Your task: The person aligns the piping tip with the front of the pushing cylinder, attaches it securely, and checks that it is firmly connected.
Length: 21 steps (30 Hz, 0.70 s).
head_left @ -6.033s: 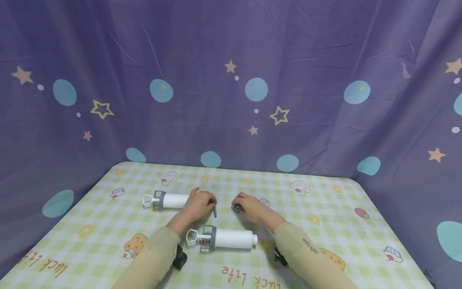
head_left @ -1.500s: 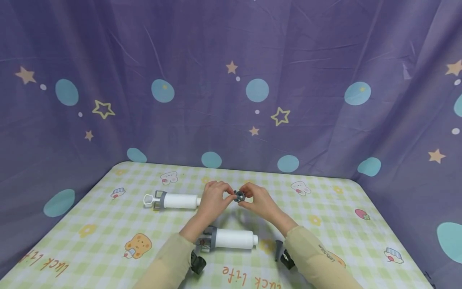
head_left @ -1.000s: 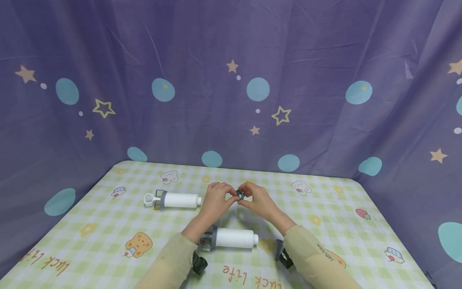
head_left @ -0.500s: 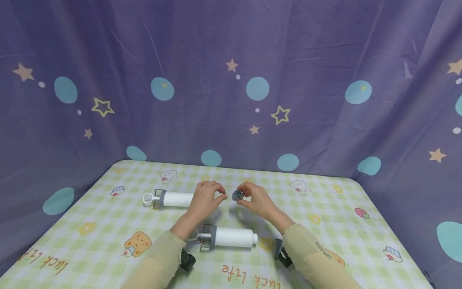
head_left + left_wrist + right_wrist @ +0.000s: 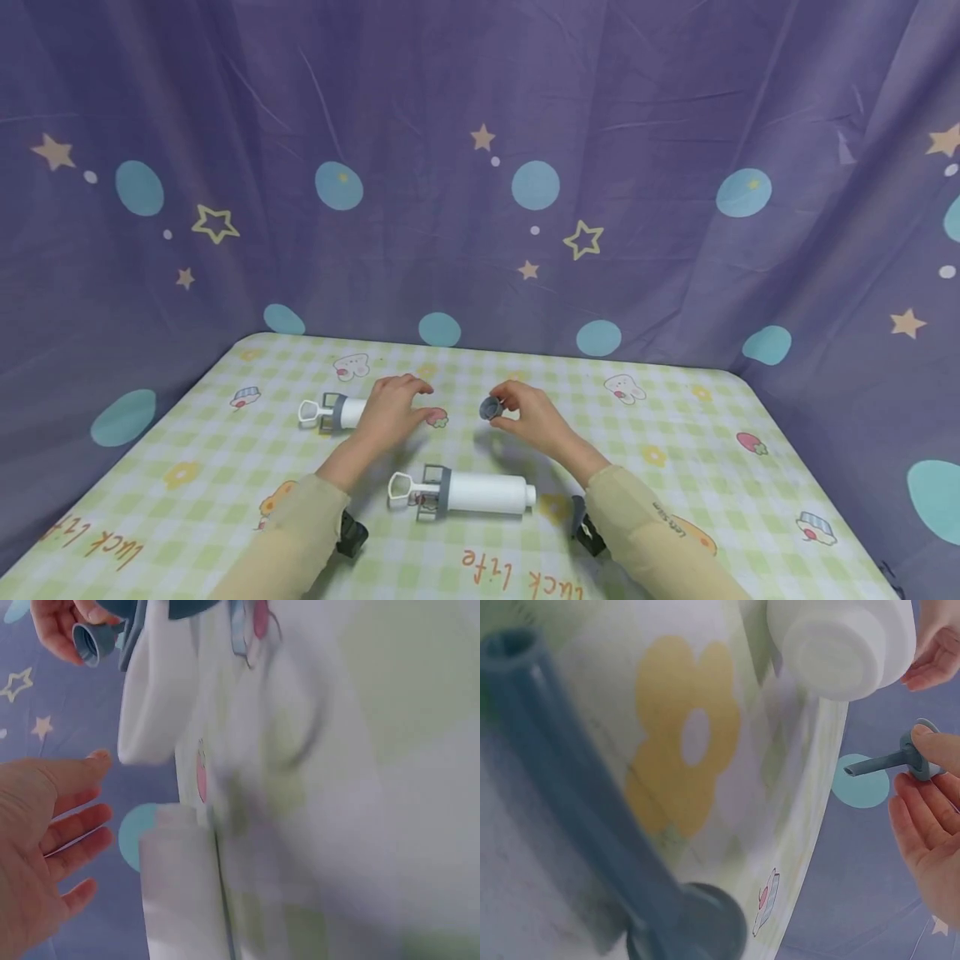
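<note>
My right hand (image 5: 536,421) pinches a grey nozzle (image 5: 491,407) above the table. In the right wrist view the nozzle (image 5: 889,760) shows a slim spout and a wider collar; in the left wrist view its threaded opening (image 5: 91,645) faces the camera. My left hand (image 5: 388,417) holds nothing, fingers and thumb apart, beside the far white syringe-like press (image 5: 353,412), partly covering its barrel. A second white press (image 5: 487,493) lies nearer, its grey collar and white looped handle pointing left. Another grey nozzle (image 5: 592,787) lies on the cloth by my right wrist.
A green-checked cloth (image 5: 660,517) covers the table. A purple curtain (image 5: 637,125) hangs behind the far edge. Black wrist camera mounts (image 5: 351,533) sit under my sleeves, close to the near press.
My left hand has let go of the nozzle both hands were holding and moved left toward the far press. My right hand keeps the nozzle, its round opening turned more into view.
</note>
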Tool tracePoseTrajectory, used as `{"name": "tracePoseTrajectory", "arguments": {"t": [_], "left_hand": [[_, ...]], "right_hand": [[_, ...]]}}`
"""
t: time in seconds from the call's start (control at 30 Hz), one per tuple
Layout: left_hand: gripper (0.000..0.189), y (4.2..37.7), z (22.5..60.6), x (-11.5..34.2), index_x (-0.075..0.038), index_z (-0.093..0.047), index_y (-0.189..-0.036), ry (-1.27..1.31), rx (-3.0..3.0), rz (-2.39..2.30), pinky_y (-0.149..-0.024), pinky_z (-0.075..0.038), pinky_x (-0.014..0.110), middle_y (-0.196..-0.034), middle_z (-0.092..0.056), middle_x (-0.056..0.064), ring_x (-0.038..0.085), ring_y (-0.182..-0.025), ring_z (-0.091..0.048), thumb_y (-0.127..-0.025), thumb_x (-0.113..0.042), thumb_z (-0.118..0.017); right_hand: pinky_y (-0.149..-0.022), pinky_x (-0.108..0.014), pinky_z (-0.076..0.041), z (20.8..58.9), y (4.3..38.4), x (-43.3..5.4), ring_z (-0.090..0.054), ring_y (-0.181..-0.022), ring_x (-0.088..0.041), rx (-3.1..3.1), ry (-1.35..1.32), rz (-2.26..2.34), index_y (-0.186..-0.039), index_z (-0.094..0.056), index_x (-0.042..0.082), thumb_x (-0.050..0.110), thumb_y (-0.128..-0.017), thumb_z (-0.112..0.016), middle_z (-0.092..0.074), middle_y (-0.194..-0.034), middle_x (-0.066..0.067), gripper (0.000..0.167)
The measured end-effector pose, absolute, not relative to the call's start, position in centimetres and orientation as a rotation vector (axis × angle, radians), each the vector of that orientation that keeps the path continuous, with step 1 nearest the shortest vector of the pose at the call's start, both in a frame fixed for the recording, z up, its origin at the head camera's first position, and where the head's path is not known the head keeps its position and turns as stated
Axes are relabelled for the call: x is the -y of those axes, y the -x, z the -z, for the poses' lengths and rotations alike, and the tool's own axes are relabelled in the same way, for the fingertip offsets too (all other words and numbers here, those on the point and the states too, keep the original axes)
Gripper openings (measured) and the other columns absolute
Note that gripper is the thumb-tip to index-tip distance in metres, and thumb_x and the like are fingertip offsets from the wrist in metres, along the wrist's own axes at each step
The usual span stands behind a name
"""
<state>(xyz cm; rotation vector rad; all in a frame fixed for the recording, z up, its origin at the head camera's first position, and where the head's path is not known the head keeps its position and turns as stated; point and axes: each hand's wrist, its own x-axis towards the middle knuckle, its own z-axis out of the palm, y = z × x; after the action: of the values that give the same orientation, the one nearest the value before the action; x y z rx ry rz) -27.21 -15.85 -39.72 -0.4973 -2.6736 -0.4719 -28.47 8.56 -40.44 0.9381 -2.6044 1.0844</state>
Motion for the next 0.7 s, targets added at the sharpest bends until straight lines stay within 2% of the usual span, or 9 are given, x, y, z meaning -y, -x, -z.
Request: {"name": "tracePoseTrajectory", "arguments": {"t": [0.13,0.33,0.53,0.7], "left_hand": [[0.038,27.3,40.3,16.6,-0.008,-0.065,-0.105,0.497,2.701,0.453,-0.095,-0.037,0.048,-0.104,-0.064,0.008,0.029,-0.1,-0.058,-0.073,-0.026,-0.075],[0.056,27.3,41.1,17.6,-0.002,-0.058,-0.116,0.481,2.767,0.406,-0.095,-0.035,0.052,-0.113,-0.06,0.014,0.035,-0.104,-0.054,-0.069,-0.024,-0.078],[0.07,27.2,41.4,18.4,0.003,-0.049,-0.125,0.436,2.849,0.401,-0.098,-0.032,0.055,-0.119,-0.055,0.021,0.04,-0.109,-0.05,-0.065,-0.02,-0.078],[0.065,27.3,41.5,18.9,0.002,-0.052,-0.122,0.44,2.852,0.345,-0.095,-0.034,0.055,-0.115,-0.058,0.02,0.04,-0.106,-0.052,-0.065,-0.016,-0.077]], "right_hand": [[-0.076,-0.033,-0.051,40.5,28.4,-8.5,-0.062,-0.084,-0.017,2.618,-0.925,-1.058,-0.107,-0.06,0.005,0.012,-0.076,-0.073,-0.064,-0.099,-0.005,0.035],[-0.078,-0.042,-0.05,40.6,28.3,-8.5,-0.062,-0.086,-0.024,2.616,-0.955,-1.1,-0.11,-0.059,0.001,0.01,-0.077,-0.072,-0.063,-0.1,-0.008,0.037],[-0.076,-0.031,-0.051,40.8,28.5,-8.3,-0.063,-0.085,-0.018,2.608,-0.972,-1.041,-0.11,-0.06,0.002,0.011,-0.077,-0.072,-0.064,-0.099,-0.005,0.036],[-0.076,-0.029,-0.051,40.7,28.4,-8.4,-0.062,-0.084,-0.015,2.613,-0.977,-0.999,-0.111,-0.06,0.002,0.011,-0.077,-0.072,-0.064,-0.1,-0.004,0.036]]}}
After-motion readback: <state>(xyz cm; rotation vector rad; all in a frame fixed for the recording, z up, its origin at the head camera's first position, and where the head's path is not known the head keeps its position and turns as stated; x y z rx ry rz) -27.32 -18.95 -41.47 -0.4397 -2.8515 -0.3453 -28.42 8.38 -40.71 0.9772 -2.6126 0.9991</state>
